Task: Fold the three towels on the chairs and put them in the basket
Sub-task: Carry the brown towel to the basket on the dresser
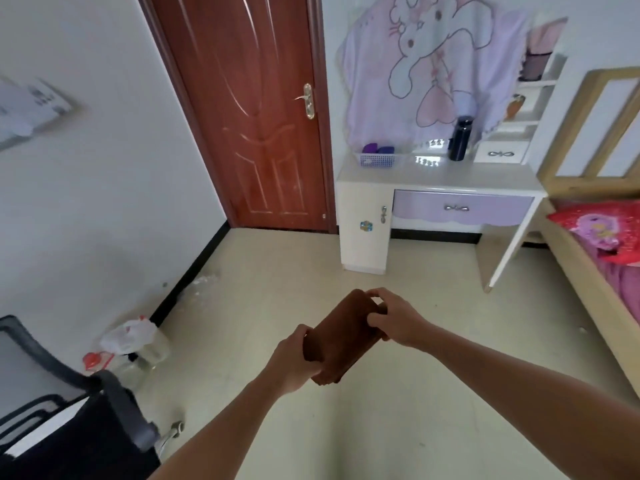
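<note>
A black chair point(114, 410) is standing at the near left, partly out of view. In the centre, above the floor point(277, 271), the left hand point(294, 358) is holding the near end of a brown towel point(343, 334). Its grip is clamped on that end, with the fingers curled underneath. The towel is hanging in the air as a compact, thick rectangle, so the folding is judged nearly complete. The right hand point(398, 317) is pinching the far end, with its grip clamped on the towel between thumb and fingers. At the far right of the hands, a small mesh basket point(377, 160) is sitting on the left end of a white worktop point(450, 174) and is holding purple items. It is probably the target.

Procedure:
1. Hold both grips tight so the layers are not sliding apart.
2. Square the edges before walking.
3. Carry the bundle level.
4. Lower it flat into the basket, releasing the far end last.

Risk: the fold is likely to spring open if one grip loosens early.
</note>
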The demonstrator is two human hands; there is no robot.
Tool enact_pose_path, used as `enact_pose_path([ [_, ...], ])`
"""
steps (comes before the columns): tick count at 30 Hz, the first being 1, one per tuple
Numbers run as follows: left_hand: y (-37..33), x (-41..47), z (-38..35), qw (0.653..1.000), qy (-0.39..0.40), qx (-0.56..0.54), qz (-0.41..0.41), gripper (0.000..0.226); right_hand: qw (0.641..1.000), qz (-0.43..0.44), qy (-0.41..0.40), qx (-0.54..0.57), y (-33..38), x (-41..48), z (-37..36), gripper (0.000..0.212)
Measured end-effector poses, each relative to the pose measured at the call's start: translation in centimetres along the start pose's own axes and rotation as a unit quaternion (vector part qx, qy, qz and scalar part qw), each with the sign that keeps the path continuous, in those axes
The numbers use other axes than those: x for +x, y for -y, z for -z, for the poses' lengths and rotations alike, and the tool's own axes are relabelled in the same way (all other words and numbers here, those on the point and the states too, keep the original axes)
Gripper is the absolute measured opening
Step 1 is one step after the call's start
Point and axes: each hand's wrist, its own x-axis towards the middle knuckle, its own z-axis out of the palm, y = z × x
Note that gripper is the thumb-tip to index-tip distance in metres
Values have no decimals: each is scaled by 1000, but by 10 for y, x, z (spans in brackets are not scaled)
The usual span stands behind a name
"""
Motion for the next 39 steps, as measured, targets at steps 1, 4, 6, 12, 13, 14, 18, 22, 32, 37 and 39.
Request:
enact_pose_path([
  [1, -12, 30, 1, 1000, 6, -9, -11, 44, 1000, -9, -16, 13, -4, 21, 17, 48],
  [4, -34, 96, 1, 999, 27, -9, -39, 47, 998, -32, -47, 37, -15, 69, 49, 46],
  [6, -52, 161, 3, 997, 44, -23, -57, 49, 995, -51, -71, 54, -21, 120, 77, 44],
  [12, -110, 323, 27, 991, 73, -53, -99, 51, 979, -97, -141, 107, -14, 261, 158, 36],
  [13, -121, 344, 33, 990, 79, -51, -104, 51, 976, -101, -153, 114, -10, 278, 169, 33],
  [14, -135, 373, 40, 989, 89, -51, -112, 51, 973, -98, -166, 127, -7, 302, 185, 29],
  [18, -180, 450, 55, 987, 99, -47, -120, 52, 959, -107, -213, 156, 0, 359, 231, 18],
  [22, -222, 544, 53, 984, 110, -62, -124, 52, 950, -114, -236, 169, -10, 439, 288, 15],
  [32, -322, 773, 28, 986, 111, -105, -69, 50, 954, -113, -192, 201, -53, 663, 440, 17],
  [37, -355, 852, 33, 981, 88, -172, -4, 42, 965, -104, -181, 156, -50, 760, 486, 20],
  [39, -362, 886, 36, 977, 87, -196, 14, 42, 970, -105, -172, 138, -52, 801, 497, 24],
])
